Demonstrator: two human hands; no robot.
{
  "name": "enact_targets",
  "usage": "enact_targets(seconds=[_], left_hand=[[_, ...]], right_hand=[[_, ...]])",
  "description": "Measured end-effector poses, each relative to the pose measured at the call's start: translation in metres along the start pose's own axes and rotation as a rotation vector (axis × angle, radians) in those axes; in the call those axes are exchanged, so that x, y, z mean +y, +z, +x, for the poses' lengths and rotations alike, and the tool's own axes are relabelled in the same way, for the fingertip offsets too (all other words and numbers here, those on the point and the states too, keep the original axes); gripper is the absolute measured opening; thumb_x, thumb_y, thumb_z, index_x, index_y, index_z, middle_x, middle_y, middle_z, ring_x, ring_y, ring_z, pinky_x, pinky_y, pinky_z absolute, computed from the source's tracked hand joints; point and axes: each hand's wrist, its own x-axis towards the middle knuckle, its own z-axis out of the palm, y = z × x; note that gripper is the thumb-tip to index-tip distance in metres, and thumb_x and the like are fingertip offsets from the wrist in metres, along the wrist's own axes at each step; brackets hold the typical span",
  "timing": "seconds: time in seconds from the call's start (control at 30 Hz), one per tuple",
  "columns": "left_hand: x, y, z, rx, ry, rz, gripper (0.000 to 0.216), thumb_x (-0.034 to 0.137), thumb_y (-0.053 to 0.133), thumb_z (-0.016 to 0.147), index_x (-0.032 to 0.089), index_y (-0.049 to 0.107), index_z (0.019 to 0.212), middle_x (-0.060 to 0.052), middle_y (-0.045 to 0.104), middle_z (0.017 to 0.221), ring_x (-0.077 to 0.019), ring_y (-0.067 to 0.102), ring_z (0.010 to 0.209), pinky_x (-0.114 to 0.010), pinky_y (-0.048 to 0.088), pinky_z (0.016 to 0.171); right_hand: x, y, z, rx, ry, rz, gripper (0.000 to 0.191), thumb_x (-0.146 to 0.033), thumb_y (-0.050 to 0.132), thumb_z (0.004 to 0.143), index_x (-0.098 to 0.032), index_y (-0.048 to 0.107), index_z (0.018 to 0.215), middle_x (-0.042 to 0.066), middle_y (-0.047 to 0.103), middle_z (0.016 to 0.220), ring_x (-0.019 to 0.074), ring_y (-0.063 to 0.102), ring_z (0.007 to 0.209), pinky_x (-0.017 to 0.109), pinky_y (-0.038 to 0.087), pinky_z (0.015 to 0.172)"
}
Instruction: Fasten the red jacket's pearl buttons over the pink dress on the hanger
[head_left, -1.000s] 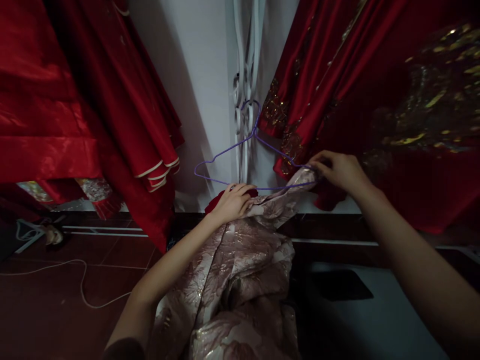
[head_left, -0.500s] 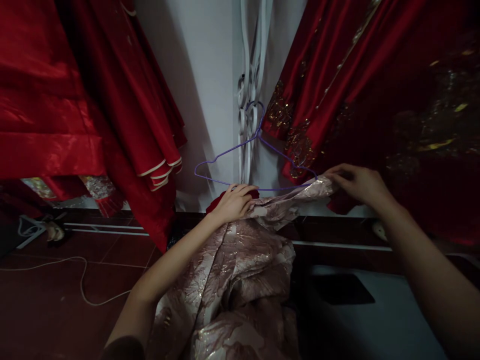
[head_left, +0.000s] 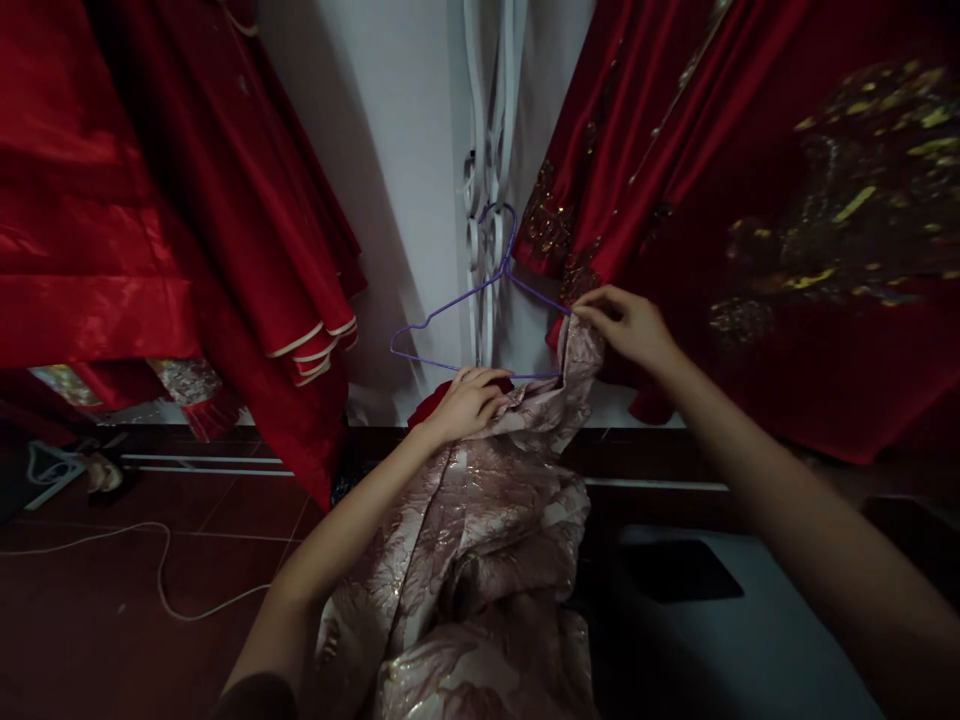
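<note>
A pale pink brocade dress [head_left: 510, 530] with a shiny floral pattern hangs down in front of me. Its upper edge lies against a purple wire hanger [head_left: 450, 305], whose hook is on a white scrolled metal stand [head_left: 484, 190]. My left hand [head_left: 471, 405] grips the dress near its top edge, below the hanger's lower bar. Pinched in the fingers of my right hand [head_left: 622, 322] is the dress's shoulder part, which now covers the right end of the hanger. The left end of the hanger is bare.
Red satin garments [head_left: 247, 200] hang on the left, and red sequined ones [head_left: 675, 200] on the right. A white cable [head_left: 161, 560] runs over the dark red tiled floor. At lower right is a pale surface with a dark flat rectangle [head_left: 682, 572] on it.
My right hand has moved left and up, drawing the dress's shoulder over the hanger's right end, which showed before. My left hand stays nearly in place.
</note>
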Motion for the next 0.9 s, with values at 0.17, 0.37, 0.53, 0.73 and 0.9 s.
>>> enact_targets(seconds=[0.17,0.37,0.53,0.73,0.9], left_hand=[[-0.004,-0.004,0.001,0.082,-0.041,-0.081,0.030,0.030,0.034,0.091,0.019,0.062,0.085,-0.004,0.054,0.123,-0.0171,0.047,0.112,-0.037,0.033,0.097],[-0.078,-0.018,-0.033,0.650,-0.502,-0.139,0.031,0.036,0.038,0.089,0.017,0.062,0.086,-0.008,0.061,0.098,-0.0171,0.054,0.097,-0.031,0.040,0.089],[-0.136,-0.014,-0.074,0.798,-0.760,-0.230,0.032,0.040,0.043,0.085,0.015,0.063,0.082,-0.006,0.062,0.084,-0.0160,0.056,0.083,-0.028,0.043,0.081],[-0.139,-0.009,-0.076,0.821,-0.794,-0.352,0.033,0.042,0.046,0.083,0.015,0.064,0.083,-0.005,0.064,0.085,-0.0149,0.057,0.083,-0.026,0.043,0.079],[-0.138,-0.012,-0.073,0.825,-0.788,-0.362,0.033,0.043,0.047,0.082,0.015,0.064,0.084,-0.005,0.063,0.086,-0.0154,0.057,0.085,-0.027,0.043,0.081]], right_hand=[[0.006,0.033,-0.007,0.049,0.070,0.016,0.028,-0.042,0.041,0.085,-0.023,0.051,0.103,0.003,0.063,0.097,0.0176,0.059,0.085,0.029,0.044,0.075],[0.008,0.021,-0.008,0.121,0.089,-0.068,0.028,-0.044,0.040,0.085,-0.024,0.054,0.099,0.004,0.064,0.095,0.0204,0.059,0.084,0.033,0.043,0.076],[0.009,0.016,-0.004,0.106,0.083,-0.057,0.028,-0.044,0.039,0.085,-0.023,0.055,0.095,0.004,0.064,0.090,0.0185,0.059,0.080,0.030,0.044,0.071],[0.014,0.016,-0.001,0.117,0.054,0.014,0.029,-0.046,0.043,0.083,-0.021,0.057,0.089,0.003,0.064,0.084,0.0178,0.058,0.076,0.029,0.044,0.068],[0.009,0.011,0.000,0.101,0.078,-0.028,0.029,-0.048,0.043,0.083,-0.023,0.057,0.088,0.002,0.064,0.084,0.0178,0.059,0.077,0.029,0.045,0.069]])
